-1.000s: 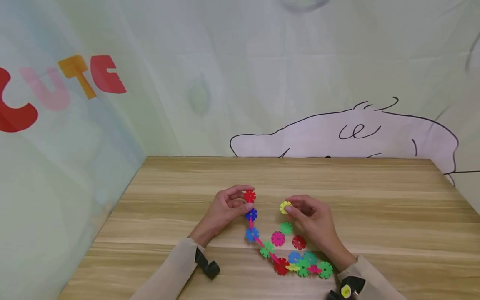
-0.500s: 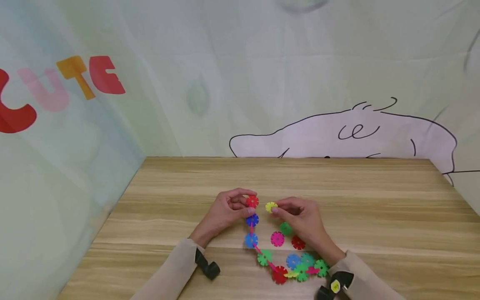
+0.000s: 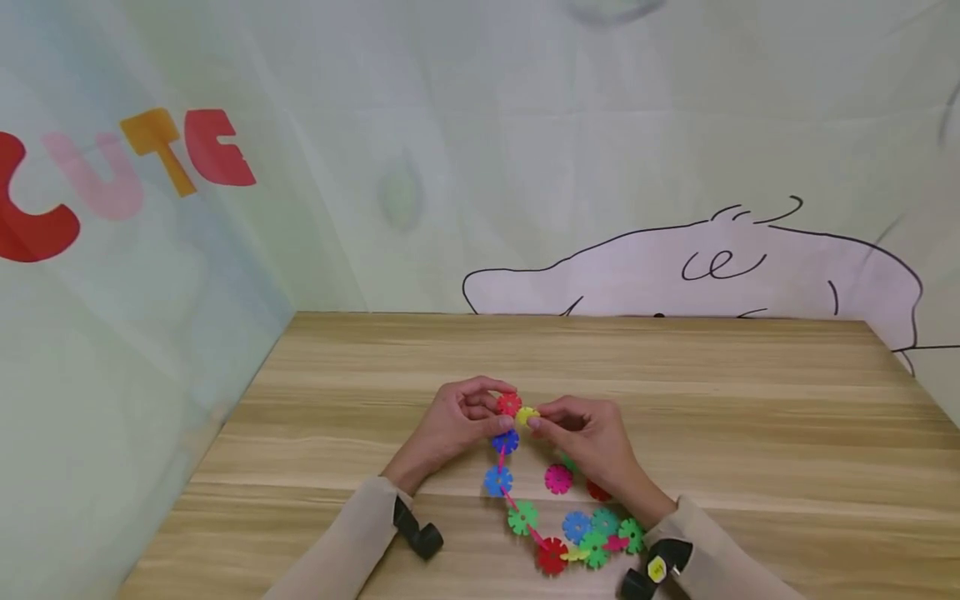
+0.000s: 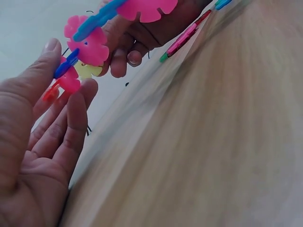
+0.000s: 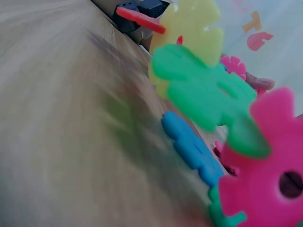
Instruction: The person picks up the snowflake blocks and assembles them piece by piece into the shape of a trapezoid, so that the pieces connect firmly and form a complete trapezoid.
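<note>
My left hand (image 3: 453, 421) pinches the red notched snowflake disc (image 3: 509, 403) at the far end of a chain of interlocking plastic discs. From there the chain runs through a dark blue disc (image 3: 506, 442), a light blue one (image 3: 498, 481), a green one (image 3: 522, 517) and a red one (image 3: 552, 556), then curves right. Between thumb and fingers my right hand (image 3: 588, 437) holds a yellow disc (image 3: 527, 416), its edge right at the red disc's edge. In the left wrist view, pink discs (image 4: 92, 49) stand crosswise to the blue ones, partly hiding the yellow disc (image 4: 90, 71).
Loose on the wooden table (image 3: 360, 358) lie a pink disc (image 3: 558, 479), a red disc (image 3: 598, 492) partly under the right hand, a blue disc (image 3: 577, 527) and a teal disc (image 3: 604, 522) beside the chain's right end. A printed cloth backdrop (image 3: 337, 167) stands behind.
My right hand has moved left, bringing the yellow disc up to the red one. The left hand has come slightly nearer and right, and the chain has shifted toward the near side.
</note>
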`<state>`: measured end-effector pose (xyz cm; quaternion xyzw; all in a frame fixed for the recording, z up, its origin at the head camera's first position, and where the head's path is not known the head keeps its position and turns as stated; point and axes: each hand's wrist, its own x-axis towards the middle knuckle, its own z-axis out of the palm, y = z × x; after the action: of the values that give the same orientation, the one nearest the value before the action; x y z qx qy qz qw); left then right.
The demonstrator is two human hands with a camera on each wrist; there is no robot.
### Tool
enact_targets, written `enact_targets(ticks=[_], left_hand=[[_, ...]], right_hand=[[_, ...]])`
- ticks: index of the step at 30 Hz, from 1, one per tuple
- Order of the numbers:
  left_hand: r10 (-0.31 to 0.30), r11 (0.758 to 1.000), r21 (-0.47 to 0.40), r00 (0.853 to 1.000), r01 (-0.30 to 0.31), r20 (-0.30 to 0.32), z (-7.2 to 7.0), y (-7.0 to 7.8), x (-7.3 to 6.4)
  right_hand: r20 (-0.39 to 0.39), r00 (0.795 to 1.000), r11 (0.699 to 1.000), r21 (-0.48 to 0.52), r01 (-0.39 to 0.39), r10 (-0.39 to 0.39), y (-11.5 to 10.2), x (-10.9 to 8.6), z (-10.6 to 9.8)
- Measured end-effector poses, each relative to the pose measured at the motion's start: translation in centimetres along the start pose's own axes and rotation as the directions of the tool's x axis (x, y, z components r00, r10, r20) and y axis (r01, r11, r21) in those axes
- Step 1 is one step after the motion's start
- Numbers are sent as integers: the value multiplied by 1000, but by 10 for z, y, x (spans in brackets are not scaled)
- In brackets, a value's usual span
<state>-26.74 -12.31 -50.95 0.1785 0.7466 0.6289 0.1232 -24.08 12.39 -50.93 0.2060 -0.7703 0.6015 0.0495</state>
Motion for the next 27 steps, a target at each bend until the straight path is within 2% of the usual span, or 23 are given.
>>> enact_targets(ticks=[8, 13, 21, 27], left_hand=[[2, 1000, -2, 1000, -2, -23, 3, 0, 0], [-7, 1000, 2, 999, 8, -38, 4, 2, 1], [-11, 1000, 15, 1000, 11, -4, 3, 1, 2], [-28, 999, 38, 1000, 28, -11, 5, 0, 2]], right_hand=[[-8, 996, 994, -65, 89, -90, 3, 1, 4], [-4, 993, 989, -88, 117, -118, 1, 2, 5], [9, 985, 976, -128, 175, -175, 3, 3, 6], [11, 975, 962, -160, 220, -221, 5, 4, 8]])
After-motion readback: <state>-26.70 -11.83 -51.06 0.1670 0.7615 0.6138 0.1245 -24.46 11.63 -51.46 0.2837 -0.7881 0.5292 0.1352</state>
